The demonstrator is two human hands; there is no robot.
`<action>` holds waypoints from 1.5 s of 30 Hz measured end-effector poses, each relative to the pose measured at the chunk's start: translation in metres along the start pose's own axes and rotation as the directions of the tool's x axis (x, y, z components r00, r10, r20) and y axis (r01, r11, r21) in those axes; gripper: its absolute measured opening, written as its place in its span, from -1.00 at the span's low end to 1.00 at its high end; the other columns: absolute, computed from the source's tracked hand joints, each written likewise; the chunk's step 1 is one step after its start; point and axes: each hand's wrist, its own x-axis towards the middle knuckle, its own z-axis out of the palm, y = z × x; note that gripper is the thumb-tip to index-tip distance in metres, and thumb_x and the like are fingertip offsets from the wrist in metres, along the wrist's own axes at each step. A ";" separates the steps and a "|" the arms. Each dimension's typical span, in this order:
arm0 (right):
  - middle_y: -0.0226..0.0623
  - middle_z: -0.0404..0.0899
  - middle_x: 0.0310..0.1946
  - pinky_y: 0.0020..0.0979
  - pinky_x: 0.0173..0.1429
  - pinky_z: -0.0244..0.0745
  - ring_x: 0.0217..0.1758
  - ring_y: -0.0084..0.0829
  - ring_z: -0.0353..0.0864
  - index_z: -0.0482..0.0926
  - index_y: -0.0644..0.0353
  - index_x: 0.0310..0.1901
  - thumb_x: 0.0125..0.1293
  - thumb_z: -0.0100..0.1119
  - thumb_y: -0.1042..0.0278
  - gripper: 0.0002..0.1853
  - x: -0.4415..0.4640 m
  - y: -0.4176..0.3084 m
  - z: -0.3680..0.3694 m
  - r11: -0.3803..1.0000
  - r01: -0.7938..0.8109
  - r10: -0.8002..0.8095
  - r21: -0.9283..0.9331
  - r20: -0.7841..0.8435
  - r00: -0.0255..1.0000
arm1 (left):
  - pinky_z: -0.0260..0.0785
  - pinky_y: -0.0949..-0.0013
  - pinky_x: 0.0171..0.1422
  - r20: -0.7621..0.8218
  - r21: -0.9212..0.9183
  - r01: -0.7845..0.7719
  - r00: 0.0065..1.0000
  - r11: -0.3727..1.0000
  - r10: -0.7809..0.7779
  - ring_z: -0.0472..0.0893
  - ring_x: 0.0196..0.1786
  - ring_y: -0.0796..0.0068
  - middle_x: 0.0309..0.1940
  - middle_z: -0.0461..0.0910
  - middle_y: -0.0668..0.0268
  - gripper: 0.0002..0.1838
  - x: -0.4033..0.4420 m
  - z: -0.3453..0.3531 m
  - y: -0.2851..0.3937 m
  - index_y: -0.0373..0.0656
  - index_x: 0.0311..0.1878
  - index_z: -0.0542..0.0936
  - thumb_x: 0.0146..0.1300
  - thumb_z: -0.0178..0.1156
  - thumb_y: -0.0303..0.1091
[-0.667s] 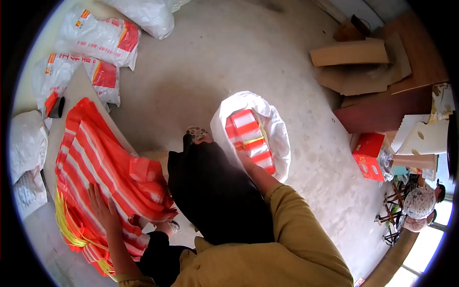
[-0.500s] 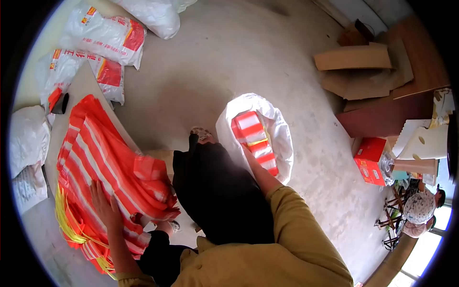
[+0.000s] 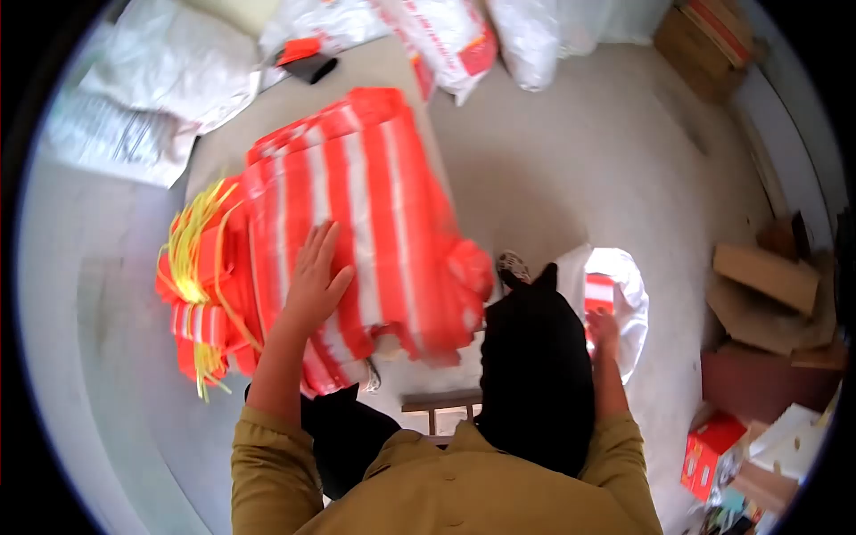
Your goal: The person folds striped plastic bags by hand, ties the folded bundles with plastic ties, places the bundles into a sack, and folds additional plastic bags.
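Note:
My left hand (image 3: 314, 278) lies flat with spread fingers on a pile of red-and-white striped bags (image 3: 361, 205). Left of the pile sits a bundle of yellow ties (image 3: 192, 254) over folded red pieces. My right hand (image 3: 604, 328) is at the mouth of a white sack (image 3: 631, 285), over a folded striped bundle (image 3: 599, 290) inside it. Its fingers are blurred, and whether they hold anything cannot be made out.
White printed sacks (image 3: 446, 40) stand along the far side. A black-and-red object (image 3: 309, 67) lies on the bench (image 3: 401, 67). Opened cardboard (image 3: 767, 285) and a red box (image 3: 711, 453) are at the right. A wooden stool frame (image 3: 437, 406) shows between my legs.
The view has swung left, so the striped pile sits nearer the middle and the white sack farther right. My right hand has drawn back toward the sack's mouth; my left hand stays on the pile.

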 end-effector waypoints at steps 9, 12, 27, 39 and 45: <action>-0.12 0.65 0.29 -0.20 0.53 0.42 0.37 -0.23 0.61 0.47 0.31 0.44 0.66 0.06 0.17 -0.51 -0.161 -0.298 0.198 0.733 0.654 -0.516 -0.189 0.473 0.714 | -0.03 -0.10 0.75 -0.100 0.066 0.075 0.993 0.995 -0.068 0.08 0.74 -0.02 0.68 0.21 0.11 -0.30 -0.028 -0.038 -0.060 -0.10 0.62 0.32 0.49 0.17 -0.13; -0.14 0.52 0.44 -0.10 0.59 0.33 0.52 -0.10 0.45 0.50 0.14 0.46 0.49 0.28 0.19 -0.44 -0.221 -0.319 0.286 0.309 0.909 -0.445 -0.280 0.802 0.398 | -0.02 -0.21 0.72 -0.117 0.118 0.080 0.991 0.990 -0.067 0.11 0.72 -0.07 0.66 0.25 0.11 -0.31 -0.031 -0.045 -0.058 0.02 0.59 0.39 0.43 0.24 -0.08; -0.24 0.18 0.68 0.09 0.79 -0.20 0.77 -0.05 -0.02 0.43 -0.03 0.54 0.36 0.33 -0.05 -0.25 -0.228 -0.270 0.453 -0.370 0.917 -0.087 -0.151 0.988 0.128 | 0.11 -0.07 0.72 -0.121 -0.043 0.005 0.993 0.999 -0.010 0.04 0.74 -0.13 0.70 0.13 0.12 -0.26 -0.022 -0.033 -0.089 0.11 0.57 0.45 0.32 0.36 -0.09; -0.20 0.30 0.59 0.24 0.60 0.21 0.66 0.03 0.22 0.55 -0.09 0.36 0.00 0.57 0.34 -0.21 -0.293 -0.264 0.416 -0.230 0.956 0.064 0.184 0.983 -0.174 | 0.16 -0.09 0.69 -0.150 0.047 0.049 0.988 0.998 -0.041 0.09 0.72 -0.17 0.70 0.14 0.12 -0.25 -0.027 -0.033 -0.087 0.17 0.58 0.43 0.32 0.36 -0.02; -0.24 0.37 0.53 0.09 0.57 0.32 0.59 -0.03 0.33 0.58 -0.15 0.26 0.16 0.42 0.41 -0.42 -0.292 -0.224 0.414 -0.440 0.842 0.059 0.313 0.945 -0.320 | 0.16 -0.11 0.67 -0.199 0.070 0.067 0.979 0.995 -0.052 0.10 0.72 -0.12 0.69 0.15 0.07 -0.29 -0.032 -0.029 -0.090 0.18 0.56 0.46 0.37 0.32 0.09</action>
